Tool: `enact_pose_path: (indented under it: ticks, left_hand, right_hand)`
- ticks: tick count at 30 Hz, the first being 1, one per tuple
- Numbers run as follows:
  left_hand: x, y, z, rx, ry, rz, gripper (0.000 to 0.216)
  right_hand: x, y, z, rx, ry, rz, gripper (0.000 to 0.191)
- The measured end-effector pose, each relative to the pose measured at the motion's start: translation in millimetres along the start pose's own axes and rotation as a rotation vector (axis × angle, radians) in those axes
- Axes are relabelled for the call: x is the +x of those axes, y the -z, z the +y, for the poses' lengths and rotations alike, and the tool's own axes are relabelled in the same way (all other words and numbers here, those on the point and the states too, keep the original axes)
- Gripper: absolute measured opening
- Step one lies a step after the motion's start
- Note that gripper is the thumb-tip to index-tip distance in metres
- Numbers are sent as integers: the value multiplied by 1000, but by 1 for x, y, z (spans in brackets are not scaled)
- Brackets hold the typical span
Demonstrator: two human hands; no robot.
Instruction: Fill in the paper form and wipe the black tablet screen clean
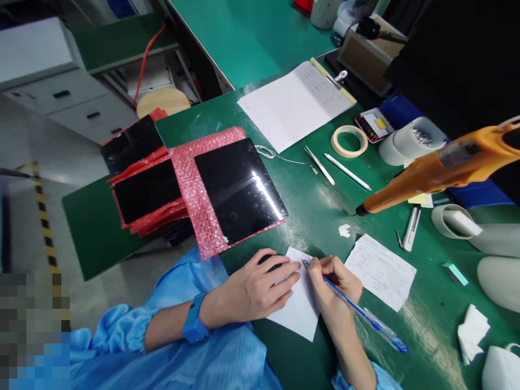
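pen [368,320] between right fingers [325,269], tip on paper [301,311]

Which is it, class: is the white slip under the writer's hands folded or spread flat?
Spread flat: the white slip lies as one sheet on the table, left hand pressing it, right hand holding a pen.
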State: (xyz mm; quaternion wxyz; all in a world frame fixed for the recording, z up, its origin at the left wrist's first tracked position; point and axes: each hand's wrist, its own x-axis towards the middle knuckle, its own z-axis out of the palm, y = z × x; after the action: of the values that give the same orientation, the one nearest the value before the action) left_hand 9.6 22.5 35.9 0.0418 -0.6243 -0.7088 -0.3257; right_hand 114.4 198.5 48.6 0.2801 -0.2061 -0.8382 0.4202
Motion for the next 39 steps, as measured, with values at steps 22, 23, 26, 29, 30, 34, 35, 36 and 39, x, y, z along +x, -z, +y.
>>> enact_pose_path:
  ticks: [22, 23, 26, 29, 30, 34, 35, 36, 39]
  left_hand:
    - [1, 0, 0, -5, 1, 10, 23]
    - [1, -1, 0, -5, 2, 10, 23]
    - [1, -1, 0, -4, 1, 20, 24]
    - [2, -1, 0, -3, 1, 44, 23]
    - [3, -1, 1, -3, -1, 52, 23]
    - [3, 0, 2, 12, -7, 84, 25]
    - [3, 0, 3, 15, -5, 91, 24]
    - [3, -1, 3, 18, -3, 100, 24]
    - [1, -3, 3, 21, -4, 113, 23]
  right_hand:
    - [1, -1, -1, -1, 5, 1, 42]
    - [1, 0, -2, 4, -6, -5, 42]
    - [2, 1, -3, 18, -30, -30, 43]
    - [3, 1, -3, 18, -15, -20, 43]
    - [3, 1, -3, 14, -10, -12, 43]
    - [2, 1, -2, 5, -8, 7, 43]
    - [2, 1, -2, 6, -7, 8, 43]
    - [2, 1, -3, 11, -5, 9, 42]
    - [3, -4, -8, 43, 13, 14, 41]
